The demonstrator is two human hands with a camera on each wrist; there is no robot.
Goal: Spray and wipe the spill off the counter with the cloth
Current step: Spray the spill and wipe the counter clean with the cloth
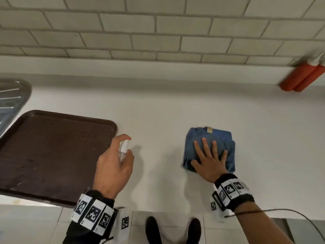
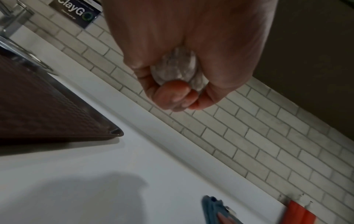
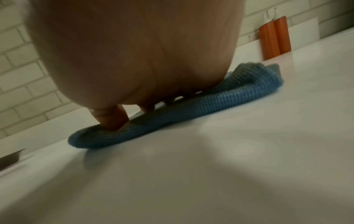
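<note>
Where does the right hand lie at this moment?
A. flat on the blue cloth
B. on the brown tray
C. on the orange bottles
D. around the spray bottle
A: the right hand rests with spread, straight fingers on the cloth, while the left hand grips the spray bottle.

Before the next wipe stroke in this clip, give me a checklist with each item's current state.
1. Cloth lies flat on the counter: ok.
2. Right hand presses on the cloth with fingers spread: ok.
3. Left hand grips the spray bottle, index finger over its top: ok.
4. Spill located on the counter: cannot tell; no stain shows clearly in any view.
5. Brown tray lies apart from the cloth: ok.
6. Orange bottles at the wall stand apart from the cloth: ok.
</note>
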